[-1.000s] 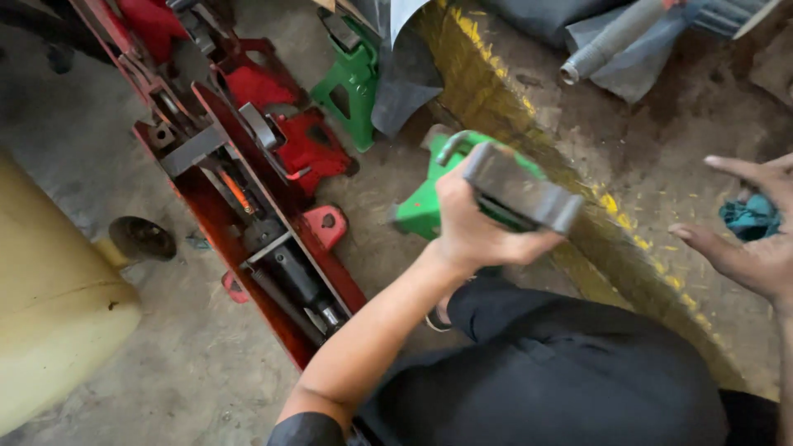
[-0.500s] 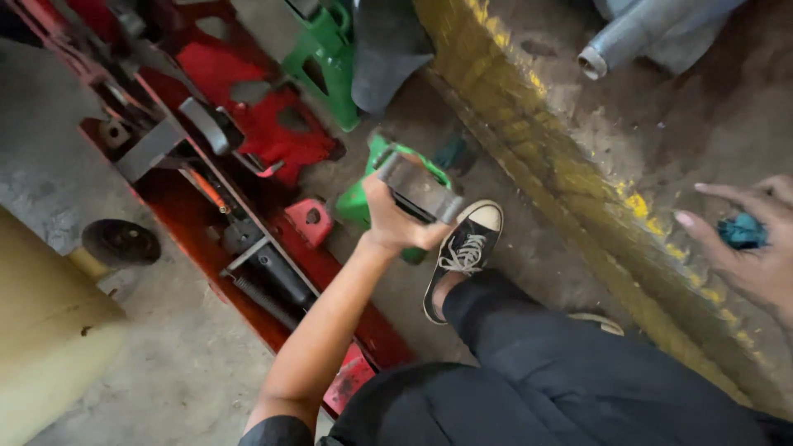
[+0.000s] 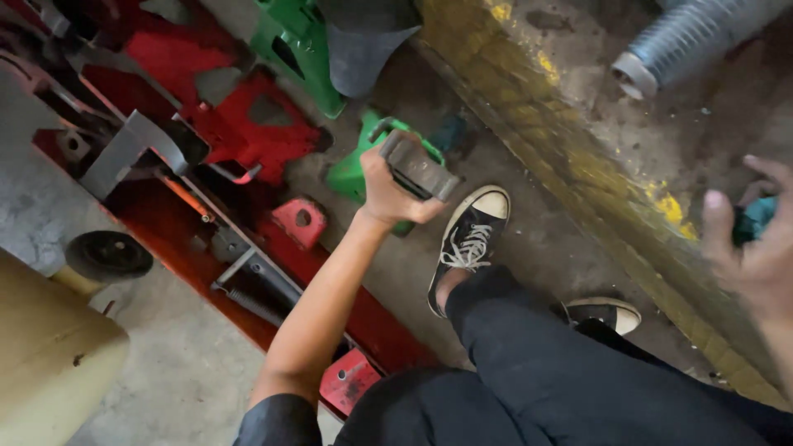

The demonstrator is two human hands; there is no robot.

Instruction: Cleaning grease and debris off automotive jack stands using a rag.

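Left hand (image 3: pixel 387 192) grips one grey metal block (image 3: pixel 417 165).

Left hand (image 3: pixel 387 192) above shoe (image 3: pixel 469 239), machine frame (image 3: pixel 248 264) left, pipe (image 3: pixel 686 37) far right

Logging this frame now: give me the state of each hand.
Left hand: closed on a grey metal block.
Right hand: fingers curled around a teal object, partly hidden.

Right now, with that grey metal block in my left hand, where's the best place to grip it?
Probably across its narrow middle, coming from underneath as the left hand does now. The grey metal block is a long flat bar, tilted, with both ends jutting past the fingers, so a middle hold likely keeps it balanced.
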